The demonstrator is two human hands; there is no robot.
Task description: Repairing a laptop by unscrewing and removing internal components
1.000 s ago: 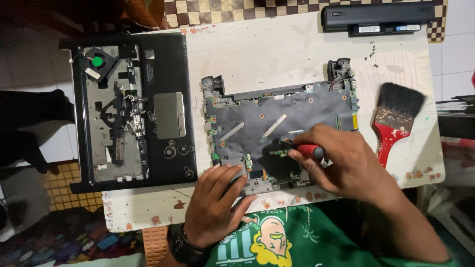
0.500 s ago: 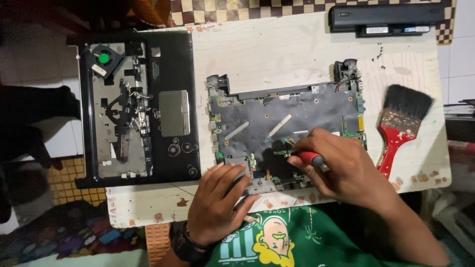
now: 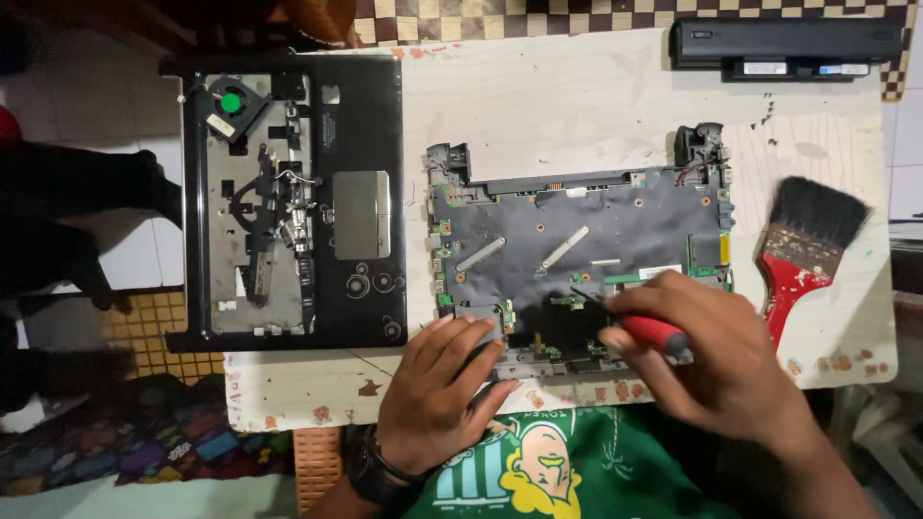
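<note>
Right hand (image 3: 740, 360) had a closed grip on the red screwdriver (image 3: 642, 330), tip on the laptop board (image 3: 586, 240) just left of it. Left hand (image 3: 437, 394) lay open, fingers pressing the board's near edge on the worktop (image 3: 538, 106).

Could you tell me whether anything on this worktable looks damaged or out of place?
Nothing looks broken. The white tabletop is chipped and stained along its near edge, and the upper case overhangs the table's left side. The paintbrush lies loose at the right.
</note>
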